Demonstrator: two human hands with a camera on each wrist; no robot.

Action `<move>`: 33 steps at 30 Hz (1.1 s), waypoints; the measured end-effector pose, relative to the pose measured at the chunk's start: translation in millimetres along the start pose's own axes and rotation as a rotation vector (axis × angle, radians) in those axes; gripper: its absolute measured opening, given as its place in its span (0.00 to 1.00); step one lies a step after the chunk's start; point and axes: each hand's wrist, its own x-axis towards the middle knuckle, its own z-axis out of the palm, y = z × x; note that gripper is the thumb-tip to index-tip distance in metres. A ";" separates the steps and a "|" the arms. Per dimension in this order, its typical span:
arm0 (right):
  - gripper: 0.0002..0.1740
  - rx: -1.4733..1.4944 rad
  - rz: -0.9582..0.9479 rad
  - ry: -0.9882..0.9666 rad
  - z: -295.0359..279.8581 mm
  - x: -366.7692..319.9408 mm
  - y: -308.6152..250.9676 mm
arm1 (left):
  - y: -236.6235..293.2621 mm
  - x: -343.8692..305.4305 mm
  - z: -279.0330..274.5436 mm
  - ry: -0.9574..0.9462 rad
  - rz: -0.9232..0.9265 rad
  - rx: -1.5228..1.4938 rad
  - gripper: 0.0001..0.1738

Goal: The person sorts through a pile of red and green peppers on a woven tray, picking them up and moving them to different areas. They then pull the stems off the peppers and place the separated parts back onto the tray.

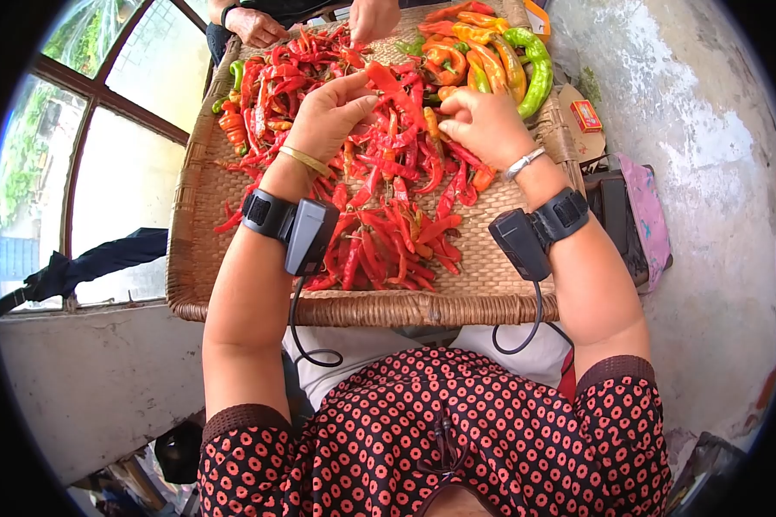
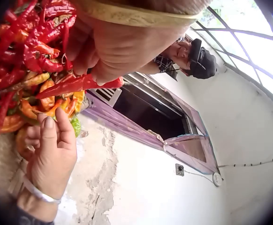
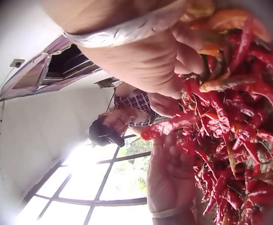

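Note:
My left hand [image 1: 332, 116] pinches a red chili pepper [image 1: 390, 79] between thumb and fingers, above the pile. In the left wrist view this chili pepper [image 2: 80, 86] sticks out past the fingertips, long and slightly wrinkled. My right hand [image 1: 485, 125] is to the right of it, with its fingers bent and the thumb near the index finger; nothing shows between them in the left wrist view. Under both hands lies a heap of red chili peppers [image 1: 362, 250], many of them shrivelled. An orange-brown pepper [image 1: 432, 122] is close to the right fingertips.
Everything lies on a large woven tray [image 1: 500, 267] with a thick rim. Orange and yellow peppers [image 1: 483, 60] and a curved green pepper [image 1: 536, 73] are gathered at the back right. Across the tray, another person's hands [image 1: 259, 28] are at the heap. A small red box [image 1: 585, 115] is on the right.

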 end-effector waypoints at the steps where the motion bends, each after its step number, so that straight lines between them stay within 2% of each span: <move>1: 0.14 -0.042 0.043 -0.254 -6.2 -1.9 -8.4 | -4.1 1.7 -6.9 -0.038 -0.036 0.269 0.12; 2: 0.17 0.001 -0.080 -0.443 -3.1 -4.1 -6.5 | -8.7 2.2 -13.4 -0.078 -0.074 0.538 0.12; 3: 0.19 -0.005 -0.162 -0.618 0.0 -8.2 -9.3 | -8.1 -1.6 -14.2 -0.254 -0.041 0.679 0.12; 4: 0.21 -0.010 -0.244 -0.792 4.2 -13.6 -13.6 | -8.5 -4.9 -12.4 -0.256 -0.043 0.678 0.12; 6: 0.25 -0.040 -0.303 -0.893 14.5 -22.2 -19.8 | -7.9 -14.1 -2.9 -0.770 -0.216 0.872 0.13; 7: 0.20 -0.070 -0.302 -0.905 19.1 -24.4 -24.8 | -11.2 -16.9 2.0 -0.771 -0.217 0.871 0.13; 9: 0.18 -0.101 -0.278 -0.932 33.1 -22.7 -26.8 | -19.1 -20.2 10.1 -0.918 0.034 1.134 0.14; 11: 0.14 -0.116 -0.266 -0.916 42.4 -23.4 -22.2 | -20.5 -21.2 13.4 -0.925 0.038 1.174 0.13; 13: 0.14 -0.087 -0.217 -0.927 35.6 -21.0 -24.1 | -21.6 -21.4 12.2 -0.931 0.043 1.212 0.13; 15: 0.13 -0.058 -0.131 -0.944 19.3 -15.9 -30.3 | -19.4 -21.7 10.1 -0.918 -0.046 1.013 0.12; 16: 0.13 -0.062 -0.131 -0.947 13.4 -14.2 -28.4 | -15.4 -22.2 10.9 -0.915 -0.044 1.010 0.12; 18: 0.13 0.259 0.163 -0.913 2.3 -12.5 -20.4 | -4.2 -23.1 13.3 -0.828 -0.257 0.909 0.10; 22: 0.14 0.376 0.278 -0.867 -17.7 -7.6 -15.0 | 2.9 -21.5 6.8 -0.734 -0.351 0.743 0.12; 24: 0.16 0.404 0.277 -0.840 -21.1 -6.9 -12.0 | 9.0 -21.2 3.2 -0.761 -0.355 0.817 0.14; 26: 0.18 0.381 0.297 -0.687 -26.7 -6.3 -16.3 | 12.1 -21.6 -0.4 -0.750 -0.342 0.810 0.14; 28: 0.19 0.353 0.318 -0.637 -27.7 -5.0 -18.1 | 17.0 -21.8 -3.1 -0.742 -0.331 0.805 0.14; 31: 0.20 0.266 0.229 -0.430 -21.7 -2.7 -12.8 | 27.6 -22.5 -3.1 -0.730 -0.293 0.863 0.14; 32: 0.20 0.267 0.231 -0.430 -20.9 -1.4 -11.5 | 31.7 -23.1 -2.4 -0.674 -0.261 0.799 0.16; 33: 0.18 0.284 0.230 -0.338 -20.2 0.0 -10.7 | 35.1 -23.6 -1.8 -0.617 -0.229 0.736 0.18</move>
